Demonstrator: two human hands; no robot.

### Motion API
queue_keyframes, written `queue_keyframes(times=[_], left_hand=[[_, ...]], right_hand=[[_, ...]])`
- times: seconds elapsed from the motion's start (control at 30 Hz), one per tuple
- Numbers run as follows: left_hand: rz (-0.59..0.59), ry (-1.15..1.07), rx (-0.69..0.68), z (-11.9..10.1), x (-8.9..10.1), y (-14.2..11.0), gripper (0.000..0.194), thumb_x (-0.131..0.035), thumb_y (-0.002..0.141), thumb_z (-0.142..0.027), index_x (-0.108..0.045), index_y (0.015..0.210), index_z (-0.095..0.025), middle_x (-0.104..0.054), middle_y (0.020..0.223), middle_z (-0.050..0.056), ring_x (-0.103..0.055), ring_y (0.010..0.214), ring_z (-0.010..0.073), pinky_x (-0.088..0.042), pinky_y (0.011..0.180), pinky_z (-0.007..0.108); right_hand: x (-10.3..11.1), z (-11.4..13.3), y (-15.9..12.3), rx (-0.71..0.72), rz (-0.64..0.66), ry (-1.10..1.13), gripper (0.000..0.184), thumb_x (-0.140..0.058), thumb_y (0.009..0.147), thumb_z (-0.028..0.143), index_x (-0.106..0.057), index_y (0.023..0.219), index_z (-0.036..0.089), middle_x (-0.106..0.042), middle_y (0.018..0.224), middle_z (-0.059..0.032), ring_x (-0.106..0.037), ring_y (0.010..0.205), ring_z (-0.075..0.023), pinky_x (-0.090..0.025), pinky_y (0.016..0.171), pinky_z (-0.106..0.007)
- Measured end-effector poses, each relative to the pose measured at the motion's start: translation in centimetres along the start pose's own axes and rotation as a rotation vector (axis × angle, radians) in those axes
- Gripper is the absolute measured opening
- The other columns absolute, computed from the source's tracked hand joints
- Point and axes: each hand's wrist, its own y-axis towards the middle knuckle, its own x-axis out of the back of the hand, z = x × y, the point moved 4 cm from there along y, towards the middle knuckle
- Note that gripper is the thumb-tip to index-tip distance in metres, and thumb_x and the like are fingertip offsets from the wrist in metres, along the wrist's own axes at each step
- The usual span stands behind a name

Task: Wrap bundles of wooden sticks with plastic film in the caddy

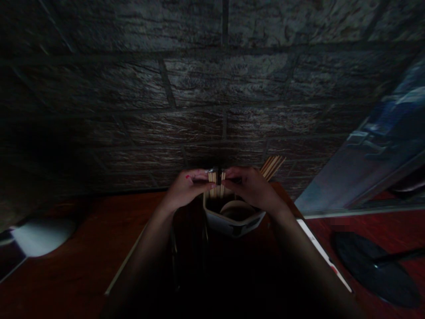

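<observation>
Dim light makes detail hard to see. My left hand [186,189] pinches a few pale wooden chopsticks [213,190] between thumb and fingers, holding them upright. Close beside it, my right hand [252,188] grips a couple more chopsticks [222,186] the same way. Their lower ends reach down over a pale angular container [229,227] under my hands. A round, bowl-like item [236,209] lies in the container. Behind my right hand, a bundle of chopsticks [274,166] leans up to the right; its lower part is hidden.
A stone-block wall [219,84] rises behind the wooden table [89,248]. A white, rounded object [44,237] stands at left, and a thin stick [124,261] lies near my left forearm. Right of the table are a white-edged flat item [323,252] and a round black base [375,266].
</observation>
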Motion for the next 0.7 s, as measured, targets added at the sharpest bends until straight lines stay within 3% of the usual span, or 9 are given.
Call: queue_keyframes(times=[0.4, 0.7], left_hand=[[0.004, 0.007, 0.020, -0.55, -0.03, -0.12, 0.016, -0.074, 0.074, -0.020, -0.071, 0.090, -0.016, -0.077, 0.092, 0.004, -0.072, 0.089, 0.0192, -0.055, 0.085, 0.032], [-0.002, -0.008, 0.043, -0.08, 0.14, -0.17, 0.026, -0.074, 0.074, -0.020, -0.068, 0.099, -0.016, -0.077, 0.098, 0.005, -0.072, 0.090, 0.0184, -0.055, 0.085, 0.033]], right_hand=[[-0.37, -0.66, 0.05, -0.034, 0.027, -0.004, 0.017, -0.063, 0.083, 0.018, -0.070, 0.099, 0.020, -0.077, 0.094, -0.0043, -0.072, 0.086, -0.0182, -0.054, 0.080, -0.032], [-0.20, -0.33, -0.10, -0.052, 0.044, -0.002, 0.019, -0.064, 0.083, 0.018, -0.069, 0.101, 0.019, -0.077, 0.093, -0.0043, -0.072, 0.083, -0.0176, -0.053, 0.074, -0.029]])
